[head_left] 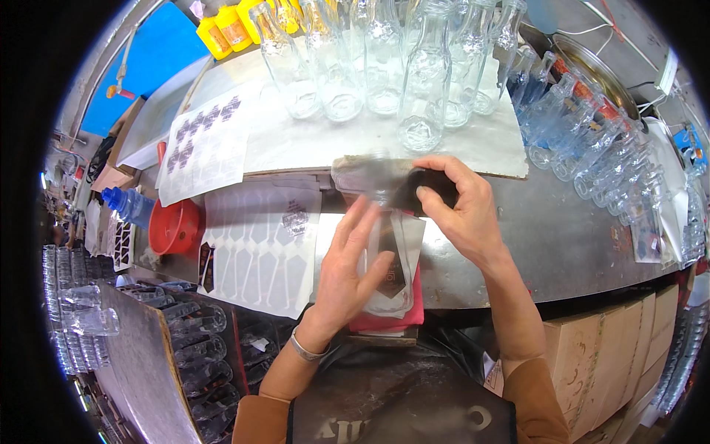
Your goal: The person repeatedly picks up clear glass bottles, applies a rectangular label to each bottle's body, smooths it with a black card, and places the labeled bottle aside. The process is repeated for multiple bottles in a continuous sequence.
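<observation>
A clear glass bottle (403,302) lies on a pink-red cloth (417,300) in front of me, its neck pointing away and blurred. A dark label or decal (390,270) shows on its side. My left hand (347,270) rests along the bottle's left side, fingers stretched out and apart. Between the thumb and fingers of my right hand (470,211) is a black, rounded object (427,191), held beside the bottle's neck; its exact kind does not show. A white sheet of decals (255,259) lies to the left of my left hand.
Several upright glass bottles (425,96) stand on a white-covered board (259,148) ahead. More bottles (577,148) lie in rows at the right. A printed sheet (207,144), a red bowl (176,228) and a blue-capped bottle (133,207) are at left. Cardboard boxes (599,355) stand lower right.
</observation>
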### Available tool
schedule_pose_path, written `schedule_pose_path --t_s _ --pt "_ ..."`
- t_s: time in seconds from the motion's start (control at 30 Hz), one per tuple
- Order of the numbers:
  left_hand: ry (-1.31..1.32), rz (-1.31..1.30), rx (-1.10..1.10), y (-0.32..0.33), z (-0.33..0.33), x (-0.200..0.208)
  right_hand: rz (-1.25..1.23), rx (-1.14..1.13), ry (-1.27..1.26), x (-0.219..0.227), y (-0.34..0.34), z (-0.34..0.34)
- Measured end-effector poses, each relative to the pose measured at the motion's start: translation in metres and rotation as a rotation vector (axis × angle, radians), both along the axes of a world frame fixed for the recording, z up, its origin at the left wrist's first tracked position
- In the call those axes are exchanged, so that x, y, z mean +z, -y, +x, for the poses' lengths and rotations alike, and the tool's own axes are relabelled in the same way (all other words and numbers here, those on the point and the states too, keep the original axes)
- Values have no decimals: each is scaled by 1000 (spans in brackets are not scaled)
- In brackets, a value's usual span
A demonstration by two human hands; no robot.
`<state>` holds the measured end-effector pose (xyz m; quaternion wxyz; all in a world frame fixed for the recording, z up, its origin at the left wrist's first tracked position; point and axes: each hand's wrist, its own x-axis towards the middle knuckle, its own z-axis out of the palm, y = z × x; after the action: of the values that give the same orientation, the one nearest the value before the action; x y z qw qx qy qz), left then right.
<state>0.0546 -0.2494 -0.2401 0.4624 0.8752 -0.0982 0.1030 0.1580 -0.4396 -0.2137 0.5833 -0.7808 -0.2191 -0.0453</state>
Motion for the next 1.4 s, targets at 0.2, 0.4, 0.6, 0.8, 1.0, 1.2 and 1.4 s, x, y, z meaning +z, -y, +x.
schedule_pose_path --t_s 0.2,0.4,0.6,0.8,1.0,1.2,1.4 --pt "-65 -176 10 1 0 -6 -76 84 203 12 -8 2" --pt "-91 -248 22 3 0 -6 -190 179 314 26 -18 0" --pt "-89 -232 5 2 0 -6 -187 103 361 25 -20 4" --pt "-68 -239 38 4 0 -6 -140 72 360 30 -16 -4" --pt "-19 -235 34 4 1 -11 -161 256 478 17 -8 -33" --pt "-48 -265 40 5 -1 -10 -114 87 235 12 0 -27" --pt "-51 -241 24 4 0 -7 152 11 25 -5 0 -17"
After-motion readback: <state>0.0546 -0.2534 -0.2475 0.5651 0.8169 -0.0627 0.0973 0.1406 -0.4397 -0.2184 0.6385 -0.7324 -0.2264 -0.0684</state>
